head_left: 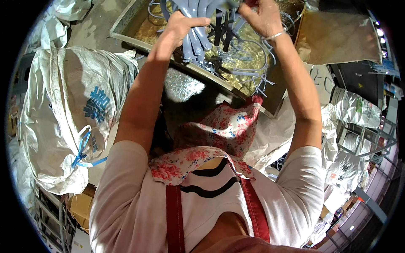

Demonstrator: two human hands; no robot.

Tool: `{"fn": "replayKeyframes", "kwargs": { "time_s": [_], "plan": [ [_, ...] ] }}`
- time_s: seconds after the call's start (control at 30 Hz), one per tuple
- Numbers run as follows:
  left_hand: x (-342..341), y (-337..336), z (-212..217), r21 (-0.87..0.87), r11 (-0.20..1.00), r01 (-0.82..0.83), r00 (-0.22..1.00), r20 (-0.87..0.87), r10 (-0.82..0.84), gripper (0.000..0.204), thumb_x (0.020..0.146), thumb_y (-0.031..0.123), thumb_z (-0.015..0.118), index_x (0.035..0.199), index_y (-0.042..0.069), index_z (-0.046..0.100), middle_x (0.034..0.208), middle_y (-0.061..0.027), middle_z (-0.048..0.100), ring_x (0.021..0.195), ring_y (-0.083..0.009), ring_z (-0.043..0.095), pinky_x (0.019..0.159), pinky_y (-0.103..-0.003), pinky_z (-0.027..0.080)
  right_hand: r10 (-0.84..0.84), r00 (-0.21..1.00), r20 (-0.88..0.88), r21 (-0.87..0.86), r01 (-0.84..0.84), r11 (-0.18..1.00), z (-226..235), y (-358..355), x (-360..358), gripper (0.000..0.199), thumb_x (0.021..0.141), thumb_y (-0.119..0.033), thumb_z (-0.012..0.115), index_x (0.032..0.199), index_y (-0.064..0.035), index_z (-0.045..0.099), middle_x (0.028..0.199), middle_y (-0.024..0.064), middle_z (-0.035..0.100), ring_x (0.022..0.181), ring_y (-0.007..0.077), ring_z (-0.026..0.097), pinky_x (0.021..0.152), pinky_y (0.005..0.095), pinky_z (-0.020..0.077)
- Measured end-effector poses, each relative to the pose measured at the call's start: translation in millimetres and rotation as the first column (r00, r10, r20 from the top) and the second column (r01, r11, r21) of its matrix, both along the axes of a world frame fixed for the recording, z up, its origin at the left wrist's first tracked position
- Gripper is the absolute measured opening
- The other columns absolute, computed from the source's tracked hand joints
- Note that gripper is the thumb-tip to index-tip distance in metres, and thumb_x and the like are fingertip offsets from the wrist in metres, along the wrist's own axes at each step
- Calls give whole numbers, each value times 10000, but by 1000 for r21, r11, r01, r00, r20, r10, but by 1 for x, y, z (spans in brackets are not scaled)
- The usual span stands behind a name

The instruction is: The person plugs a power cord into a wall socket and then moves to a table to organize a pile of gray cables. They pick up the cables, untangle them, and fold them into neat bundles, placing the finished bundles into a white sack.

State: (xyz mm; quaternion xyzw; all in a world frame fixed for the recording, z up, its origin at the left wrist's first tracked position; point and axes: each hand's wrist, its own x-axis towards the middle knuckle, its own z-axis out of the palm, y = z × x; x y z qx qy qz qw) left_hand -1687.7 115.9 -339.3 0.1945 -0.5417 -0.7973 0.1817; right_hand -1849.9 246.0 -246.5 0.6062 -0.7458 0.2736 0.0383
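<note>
A factory workshop floor, seen from above: a shallow metal trough (225, 87) of water holds glossy grey tubular pieces (194, 42), while a bulging white woven sack (80, 76) tied with blue cord (80, 156) stands on the left. More packed sacks (354, 109) line the right side near metal framing (382, 137), a cardboard box (82, 209) sits at lower left, and bright overhead lights (379, 32) dot the far edge.

On my feed I record a straight-rimmed tray (131, 41) at the upper centre of the frame, set obliquely. It contains shallow, yellowish-looking water (247, 60). I find thin grey strips (254, 74) lying curved in it, some branching near the tray's lower rim.
</note>
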Motion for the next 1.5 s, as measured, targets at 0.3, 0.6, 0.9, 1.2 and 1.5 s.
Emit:
{"fn": "replayKeyframes", "kwargs": {
  "time_s": [0.3, 0.6, 0.9, 1.2, 1.5],
  "plan": [
    [-3, -5, 6, 94, 996, -2, 998, -62, 8, 206, 735, 104, 666, 881, -29, 609, 719, -86, 614, 631, -151, 597, 594, -263, 498, -300, 805, 512, 51, 320, 946, -97, -12, 9, 247, 838, -172, 560, 946, 48, 580, 669, 144, 604, 581, 189, 596, 583, 296, 487],
    [14, -50, -12, 597, 799, 65, 989, -146, 28, 220, 807, 177, 599, 894, -11, 524, 722, -77, 552, 699, -189, 567, 631, -294, 492, 534, 842, 78, -63, -531, 845, -40, 51, 78, 62, 809, -106, 563, 775, -81, 608, 668, 46, 590, 572, 180, 550, 513, 309, 464],
    [16, -51, -22, 488, 869, -81, 983, -106, 151, 260, 824, 245, 567, 870, -9, 544, 764, -129, 584, 691, -248, 595, 642, -326, 491, 155, 915, 372, -315, -33, 949, -13, 34, 30, 454, 760, -209, 643, 1172, -102, 484, 803, 44, 558, 667, 202, 528, 621, 317, 468],
    [-1, -48, -38, 613, 790, 2, 982, -150, 114, 234, 823, 238, 545, 881, 12, 566, 773, -126, 621, 658, -256, 605, 601, -345, 507, 256, 790, -557, 293, -101, 951, -58, -6, 49, 358, 565, -284, 705, 869, -144, 579, 842, -18, 559, 899, 188, 476, 688, 311, 436],
    [-14, -20, -28, 701, 665, -257, 933, 1, 359, 196, 806, 209, 570, 901, 39, 548, 801, -112, 619, 645, -269, 614, 501, -432, 487, 349, 690, -634, 429, -61, 901, -34, -5, 43, 229, 631, -319, 630, 711, -105, 626, 670, 18, 598, 837, 199, 513, 700, 309, 435]
  ]
}}
